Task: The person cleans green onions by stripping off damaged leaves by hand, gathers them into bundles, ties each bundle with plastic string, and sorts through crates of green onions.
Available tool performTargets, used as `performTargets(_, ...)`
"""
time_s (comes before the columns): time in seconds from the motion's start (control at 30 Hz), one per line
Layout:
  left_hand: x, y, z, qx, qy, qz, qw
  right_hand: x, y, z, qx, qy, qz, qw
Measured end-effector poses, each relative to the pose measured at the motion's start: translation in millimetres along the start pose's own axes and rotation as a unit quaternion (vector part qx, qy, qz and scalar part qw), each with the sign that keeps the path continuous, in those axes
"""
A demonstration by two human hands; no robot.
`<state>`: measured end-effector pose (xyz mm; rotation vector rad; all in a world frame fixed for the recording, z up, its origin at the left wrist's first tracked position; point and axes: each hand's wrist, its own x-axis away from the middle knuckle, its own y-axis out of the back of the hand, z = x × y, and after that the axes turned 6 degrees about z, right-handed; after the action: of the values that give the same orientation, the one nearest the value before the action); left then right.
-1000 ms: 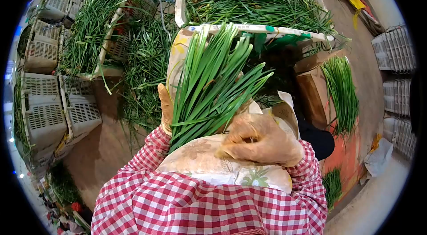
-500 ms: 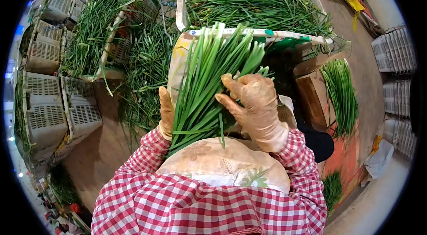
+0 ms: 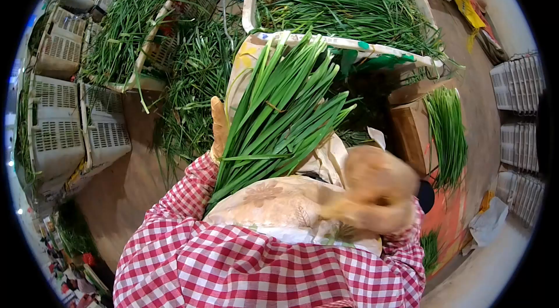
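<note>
A loose bundle of long green leafy stalks (image 3: 279, 104) lies slantwise over my lap, its pale ends toward the white crate. My left hand (image 3: 219, 130), in a tan glove, is wrapped round the bundle's left side; the thumb shows and the other fingers are hidden beneath the stalks. Blurred by motion, my gloved right hand (image 3: 375, 191) is over the right part of the stained, patterned apron (image 3: 262, 200), apart from the bundle. Whether it holds anything is too smeared to tell.
Ahead stands a white crate (image 3: 349, 48) heaped with green stalks. Another full crate (image 3: 140, 66) is at the left, beside stacked baskets (image 3: 55, 139). A neat bundle (image 3: 447, 136) rests on a cardboard box (image 3: 407, 136) at the right. More baskets (image 3: 518, 83) line the right wall.
My right hand was at the bundle's right side half a second ago and has moved down and right, off the stalks. My left hand stays at the bundle. The view has shifted slightly.
</note>
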<state>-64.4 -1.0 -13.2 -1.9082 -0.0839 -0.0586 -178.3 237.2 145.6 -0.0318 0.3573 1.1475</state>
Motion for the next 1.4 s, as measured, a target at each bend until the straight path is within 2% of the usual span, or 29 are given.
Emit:
performTargets(0.07,2.0,-2.6,-2.0,-0.002,-0.011,0.004,1.0,20.5,30.8,-4.3,-0.074,0.035,0.009,0.997)
performTargets(0.13,4.5,-5.0,-3.7,0.0,-0.014,0.016,1.0,36.1,47.4,-24.5,-0.011,-0.061,-0.015,0.998)
performTargets(0.17,5.4,-6.9,-3.4,0.0,-0.016,0.017,1.0,37.6,46.5,-39.2,0.192,-0.152,-0.053,0.968)
performTargets(0.2,6.5,-9.9,-3.7,0.002,-0.01,0.025,1.0,31.4,40.1,-60.1,0.396,-0.135,-0.102,0.902)
performTargets(0.23,6.4,-12.5,-4.4,0.002,-0.002,0.034,0.999,25.4,26.3,-79.7,0.582,-0.112,-0.149,0.792)
performTargets(0.3,5.6,-14.3,-0.8,-0.001,-0.019,0.023,1.0,13.5,1.6,-78.7,0.369,-0.087,-0.181,0.907)
performTargets(0.37,7.4,-13.0,-1.6,0.021,0.004,0.044,0.999,-7.1,-17.7,-67.9,0.441,-0.009,-0.123,0.889)
performTargets(0.4,6.6,-30.3,-1.9,-0.048,-0.016,0.015,0.999,-16.3,-27.0,-69.0,0.431,-0.015,-0.11,0.895)
performTargets(0.43,3.7,-36.6,-0.1,-0.045,-0.017,-0.016,0.999,-24.7,-34.4,-71.4,0.422,-0.02,-0.096,0.902)
performTargets(0.5,7.0,-37.8,-0.2,-0.032,-0.023,0.01,0.999,-33.9,-41.0,-79.6,0.511,-0.039,-0.068,0.856)
performTargets(0.6,6.3,-42.0,0.2,-0.074,-0.04,0.004,0.996,-29.3,-42.6,-95.1,0.509,0.018,-0.099,0.855)
performTargets(0.67,3.7,-25.7,-1.2,-0.068,-0.024,0.014,0.997,-25.2,-46.0,-84.7,0.233,-0.018,-0.119,0.965)
performTargets(0.7,2.3,-19.7,-1.7,-0.065,-0.008,0.029,0.997,-23.8,-45.0,-75.5,0.233,-0.019,-0.117,0.965)
performTargets(0.77,1.7,-24.6,2.0,-0.061,0.007,-0.027,0.998,-19.6,-40.9,-54.6,0.099,-0.086,-0.05,0.99)
performTargets(0.8,1.9,-24.7,3.2,-0.041,0.016,-0.021,0.999,-16.1,-40.6,-50.9,0.031,-0.069,-0.024,0.997)
performTargets(0.83,1.7,-25.0,4.6,-0.021,0.025,-0.016,0.999,-13.0,-38.9,-39.5,-0.063,-0.109,0.008,0.992)
performTargets(0.9,1.0,-21.6,5.6,-0.008,0.022,-0.02,1.0,-10.6,-45.2,-37.4,-0.111,-0.073,-0.005,0.991)
performTargets(0.93,2.2,-18.5,6.4,0.02,0.035,-0.003,0.999,-13.4,-46.8,-39.7,0.045,-0.028,-0.009,0.999)
performTargets(0.97,2.6,-15.5,7.5,0.049,0.049,0.013,0.998,-18.2,-48.9,-44.3,0.199,0.017,-0.015,0.98)
performTargets(1.03,-1.6,-3.4,8.7,0.031,0.056,0.062,0.996,-29.0,-61.8,-66.8,0.274,0.018,-0.038,0.961)
performTargets(1.1,-4.7,0.1,11.1,0.029,0.025,0.011,0.999,-26.2,-73.6,-66.7,0.327,0.062,0.007,0.943)
performTargets(1.13,-5.1,-2.6,12.2,0.028,0.027,0.01,0.999,-24.9,-87.2,-64.9,0.337,0.056,-0.013,0.94)
performTargets(1.17,-5.8,-6.6,14.3,0.037,0.028,0.013,0.999,-21.2,-88.0,-62.2,0.336,0.055,-0.015,0.94)
performTargets(1.2,-7.1,-11.2,15.3,0.045,0.029,0.016,0.998,-20.3,-85.0,-54.9,0.156,-0.025,0.045,0.986)
performTargets(1.23,-7.8,-13.0,15.6,0.045,0.03,0.016,0.998,-20.6,-79.2,-46.6,-0.03,-0.103,0.103,0.989)
performTargets(1.3,-6.0,-14.2,15.8,0.059,0.011,0.003,0.998,-18.4,-43.4,-30.4,-0.024,-0.126,0.232,0.964)
performTargets(1.37,-4.3,-10.9,14.6,0.078,-0.001,0.021,0.997,0.4,-14.3,-23.0,-0.074,-0.028,0.158,0.984)
performTargets(1.4,-3.3,-8.9,12.8,0.078,0.001,0.035,0.996,3.4,5.7,-18.2,-0.035,-0.024,0.161,0.986)
